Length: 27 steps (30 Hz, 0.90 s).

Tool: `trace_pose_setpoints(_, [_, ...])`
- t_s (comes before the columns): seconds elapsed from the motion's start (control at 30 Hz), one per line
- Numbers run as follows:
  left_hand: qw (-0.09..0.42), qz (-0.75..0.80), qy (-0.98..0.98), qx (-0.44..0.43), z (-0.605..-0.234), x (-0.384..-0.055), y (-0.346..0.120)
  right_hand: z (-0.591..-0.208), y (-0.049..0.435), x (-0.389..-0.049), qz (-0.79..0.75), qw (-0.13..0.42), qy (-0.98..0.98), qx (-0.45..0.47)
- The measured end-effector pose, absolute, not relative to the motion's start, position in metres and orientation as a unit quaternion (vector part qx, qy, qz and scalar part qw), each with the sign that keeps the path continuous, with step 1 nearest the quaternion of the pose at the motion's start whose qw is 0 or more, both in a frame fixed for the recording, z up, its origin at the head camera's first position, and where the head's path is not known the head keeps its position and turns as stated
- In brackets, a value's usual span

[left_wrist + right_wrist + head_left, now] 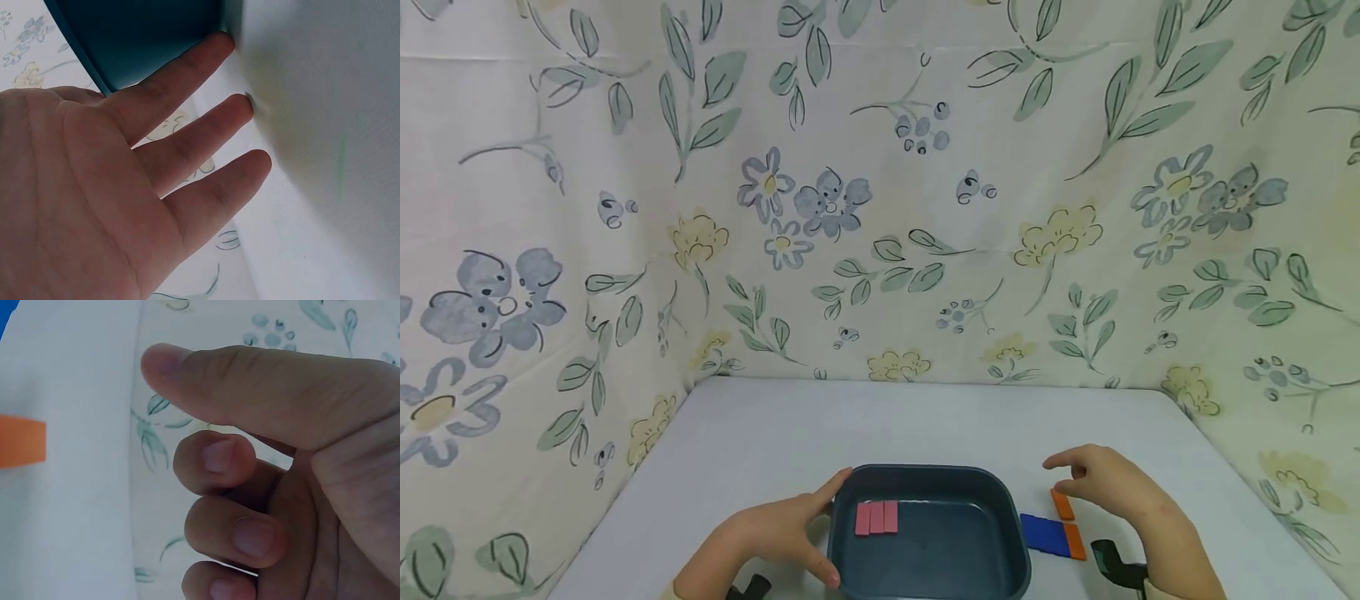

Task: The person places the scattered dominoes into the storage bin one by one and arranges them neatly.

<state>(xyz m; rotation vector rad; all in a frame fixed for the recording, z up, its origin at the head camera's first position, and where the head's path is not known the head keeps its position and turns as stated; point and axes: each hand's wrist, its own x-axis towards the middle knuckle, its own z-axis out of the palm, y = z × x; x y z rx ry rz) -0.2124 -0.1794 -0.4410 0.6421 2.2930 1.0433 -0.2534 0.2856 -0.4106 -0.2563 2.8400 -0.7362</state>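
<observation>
A dark blue-grey tray (940,575) stands at the table's front. Three pink tiles (877,518) lie in a row inside it, near its back left. My left hand (782,529) is at the tray's left side, fingers and thumb spread along the wall; its straight fingers (200,144) show in the left wrist view. To the right of the tray, my right hand (1108,479) hovers with loosely bent fingers and nothing in them. Just below its thumb lies one orange tile (1062,506). A second orange tile (1076,542) adjoins some blue tiles (1043,534) beside the tray.
The white table (820,425) carries all of this. A floral cloth (880,208) hangs behind it and along both sides. Black straps (1116,567) show at both wrists.
</observation>
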Motion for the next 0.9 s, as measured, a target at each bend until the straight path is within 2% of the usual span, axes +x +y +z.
trace_pose_setpoints(0.43, [0.27, 0.389, 0.851, 0.229, -0.441, -0.212, -0.178, -0.443, 0.3, -0.268, -0.285, 0.162, 0.944, -0.04])
trace_pose_setpoints(0.9, [0.267, 0.385, 0.856, 0.221, -0.44, -0.211, -0.179, -0.456, 0.305, -0.274, -0.269, 0.16, 0.949, -0.042])
